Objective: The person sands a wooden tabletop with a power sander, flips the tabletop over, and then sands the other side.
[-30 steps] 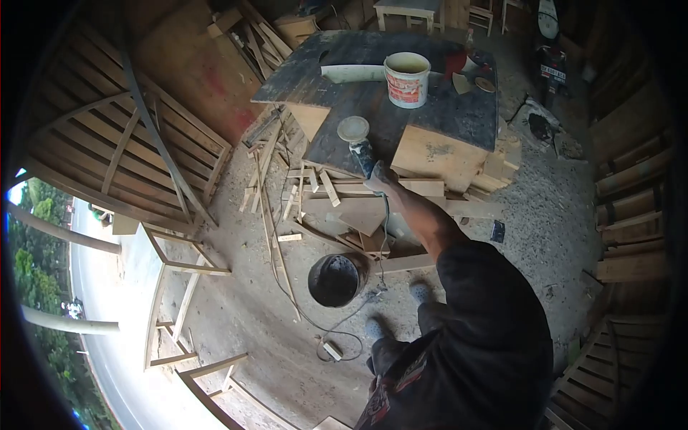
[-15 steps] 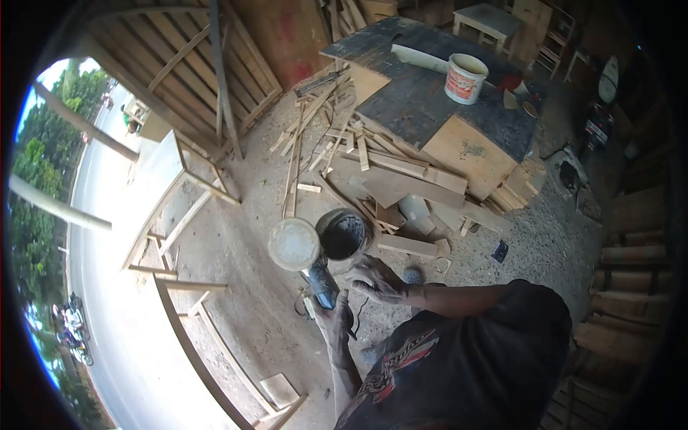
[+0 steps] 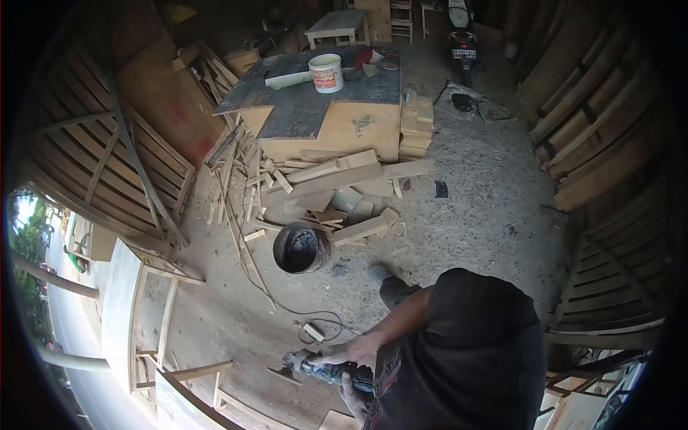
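An angle grinder (image 3: 326, 371) with a flat round disc (image 3: 284, 376) is held low in front of my body, the disc seen nearly edge-on. My left hand (image 3: 352, 394) is wrapped around its rear body from below. On top of the grinder, my right hand (image 3: 356, 351) grips near the front, its fingers reaching toward the head. A power cord (image 3: 326, 315) loops on the floor beyond my hands, near a small pale block (image 3: 314, 332). Farther off stands a dark, stained bucket (image 3: 297, 249).
Wood offcuts (image 3: 322, 179) lie heaped against a low, dark-topped table (image 3: 294, 118) bearing a white paint bucket (image 3: 327, 74). Wooden frames (image 3: 154, 308) stand at left, beside the road. Slatted wood panels (image 3: 609, 122) line the right side; a motorcycle (image 3: 462, 43) is at the back.
My view has swung right. The grinder has come lower and closer to my body, its disc turning from face-on to edge-on. My right hand, earlier free beside it, now grips it.
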Available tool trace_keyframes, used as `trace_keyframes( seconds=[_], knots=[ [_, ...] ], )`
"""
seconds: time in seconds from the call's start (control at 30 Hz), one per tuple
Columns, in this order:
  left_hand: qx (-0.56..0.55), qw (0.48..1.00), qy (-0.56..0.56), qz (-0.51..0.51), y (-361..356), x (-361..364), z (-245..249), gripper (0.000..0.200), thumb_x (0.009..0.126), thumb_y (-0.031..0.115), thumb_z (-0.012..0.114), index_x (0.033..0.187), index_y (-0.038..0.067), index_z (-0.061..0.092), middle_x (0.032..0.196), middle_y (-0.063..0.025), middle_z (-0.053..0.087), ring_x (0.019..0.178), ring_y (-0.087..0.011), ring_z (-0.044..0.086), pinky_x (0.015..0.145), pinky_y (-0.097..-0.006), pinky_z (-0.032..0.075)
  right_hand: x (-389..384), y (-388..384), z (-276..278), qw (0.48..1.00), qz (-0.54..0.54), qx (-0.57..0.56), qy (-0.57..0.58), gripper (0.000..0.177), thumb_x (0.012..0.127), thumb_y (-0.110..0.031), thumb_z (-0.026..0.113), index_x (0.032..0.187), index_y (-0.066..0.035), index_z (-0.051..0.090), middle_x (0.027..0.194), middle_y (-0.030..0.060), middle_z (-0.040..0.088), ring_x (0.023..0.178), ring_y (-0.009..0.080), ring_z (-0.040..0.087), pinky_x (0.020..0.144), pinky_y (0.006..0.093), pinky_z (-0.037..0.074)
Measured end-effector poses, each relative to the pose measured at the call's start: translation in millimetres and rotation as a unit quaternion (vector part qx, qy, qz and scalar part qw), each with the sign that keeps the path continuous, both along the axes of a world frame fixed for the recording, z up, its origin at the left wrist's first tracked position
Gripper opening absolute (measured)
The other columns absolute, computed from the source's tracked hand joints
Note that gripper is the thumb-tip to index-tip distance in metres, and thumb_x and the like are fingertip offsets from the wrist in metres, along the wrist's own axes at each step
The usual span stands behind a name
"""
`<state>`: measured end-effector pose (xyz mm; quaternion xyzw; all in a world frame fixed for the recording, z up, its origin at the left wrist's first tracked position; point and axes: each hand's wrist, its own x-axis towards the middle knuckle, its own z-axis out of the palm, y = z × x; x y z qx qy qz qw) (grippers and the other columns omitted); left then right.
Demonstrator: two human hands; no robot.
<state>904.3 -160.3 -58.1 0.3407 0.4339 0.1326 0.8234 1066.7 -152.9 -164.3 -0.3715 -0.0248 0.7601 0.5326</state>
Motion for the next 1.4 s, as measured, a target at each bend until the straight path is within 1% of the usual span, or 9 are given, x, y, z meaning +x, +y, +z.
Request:
trace_keyframes(
  seconds=[0.23, 0.33, 0.5, 0.73, 0.87, 0.93, 1.1, 1.17, 1.4],
  knots=[
    [0.157, 0.983, 0.094, -0.018, 14, -2, -8, 0.058, 0.089, 0.01, 0.083, 0.136, -0.003, 0.052, 0.104, -0.0112, 0.068, 0.084, -0.0187, 0.068, 0.073, -0.0313, 0.06, -30, 38, 35, 0.979, -0.039, -0.021, -0.197, 0.053, 0.102, -0.061, 0.062, 0.112, -0.009, 0.069, 0.085, 0.003, 0.067, 0.072, 0.0129, 0.064, 0.063, 0.0316, 0.055],
    [0.342, 0.909, 0.237, 0.01, 13, -5, -19, 0.076, 0.079, 0.025, 0.09, 0.136, -0.003, 0.048, 0.115, -0.0273, 0.073, 0.103, -0.0364, 0.076, 0.086, -0.0452, 0.06, -33, 54, 70, 0.991, -0.038, -0.117, -0.043, 0.07, 0.099, -0.078, 0.048, 0.099, -0.011, 0.067, 0.075, 0.0041, 0.065, 0.059, 0.0178, 0.063, 0.054, 0.0356, 0.054],
    [0.263, 0.935, 0.212, 0.111, 46, -42, -16, 0.086, 0.079, 0.034, 0.088, 0.144, -0.003, 0.045, 0.118, -0.022, 0.067, 0.106, -0.028, 0.07, 0.095, -0.0411, 0.055, -51, 106, 58, 0.993, 0.096, 0.041, 0.058, 0.103, 0.088, -0.096, 0.028, 0.112, -0.002, 0.065, 0.093, 0.0137, 0.072, 0.084, 0.0294, 0.073, 0.084, 0.0477, 0.063],
    [0.141, 0.965, 0.051, 0.215, 111, -122, 12, 0.069, 0.092, 0.051, 0.08, 0.133, 0.001, 0.057, 0.097, -0.0049, 0.066, 0.09, -0.0133, 0.067, 0.08, -0.0316, 0.056, -136, 211, 71, 0.939, 0.336, 0.028, 0.068, 0.043, 0.101, -0.031, 0.068, 0.133, -0.006, 0.053, 0.101, 0.0105, 0.068, 0.087, 0.0284, 0.072, 0.086, 0.0514, 0.063],
    [-0.002, 0.886, 0.196, 0.42, 167, -162, -34, 0.07, 0.098, 0.065, 0.067, 0.119, -0.002, 0.07, 0.106, -0.01, 0.074, 0.093, -0.0166, 0.07, 0.079, -0.0309, 0.055, -207, 280, 44, 0.842, 0.44, 0.207, -0.235, 0.037, 0.093, -0.015, 0.075, 0.122, -0.005, 0.055, 0.093, 0.0097, 0.067, 0.083, 0.0231, 0.072, 0.069, 0.0367, 0.059],
    [0.01, 0.818, 0.147, 0.556, 205, -183, -59, 0.067, 0.097, 0.061, 0.07, 0.116, -0.003, 0.071, 0.109, -0.0112, 0.074, 0.096, -0.0177, 0.07, 0.08, -0.0333, 0.056, -238, 306, 35, 0.636, 0.463, 0.345, -0.512, 0.052, 0.088, -0.026, 0.08, 0.128, -0.005, 0.054, 0.104, 0.02, 0.073, 0.102, 0.0373, 0.074, 0.087, 0.046, 0.057],
    [0.074, 0.703, 0.075, 0.703, 261, -225, -55, 0.049, 0.089, 0.031, 0.087, 0.115, -0.006, 0.069, 0.103, -0.0117, 0.074, 0.085, -0.017, 0.071, 0.075, -0.0343, 0.059, -294, 336, 55, 0.49, 0.516, 0.4, -0.578, 0.072, 0.089, -0.029, 0.079, 0.148, -0.005, 0.045, 0.119, 0.022, 0.071, 0.109, 0.0388, 0.072, 0.093, 0.0463, 0.056],
    [0.065, 0.675, 0.047, 0.733, 274, -245, -60, 0.048, 0.085, 0.029, 0.089, 0.112, -0.006, 0.071, 0.1, -0.0115, 0.075, 0.083, -0.016, 0.071, 0.074, -0.0323, 0.059, -300, 355, 19, 0.657, 0.515, 0.431, -0.342, 0.07, 0.099, -0.025, 0.071, 0.158, -0.008, 0.038, 0.128, 0.016, 0.067, 0.106, 0.0282, 0.072, 0.088, 0.0416, 0.059],
    [0.035, 0.707, 0.102, 0.699, 273, -304, -79, 0.053, 0.085, 0.032, 0.089, 0.11, -0.009, 0.068, 0.097, -0.0125, 0.074, 0.084, -0.0176, 0.071, 0.076, -0.0327, 0.059, -344, 347, 26, 0.726, 0.586, 0.25, -0.258, 0.058, 0.108, -0.024, 0.062, 0.159, -0.01, 0.04, 0.123, 0.0089, 0.066, 0.095, 0.0139, 0.068, 0.071, 0.0289, 0.059]
  ],
)
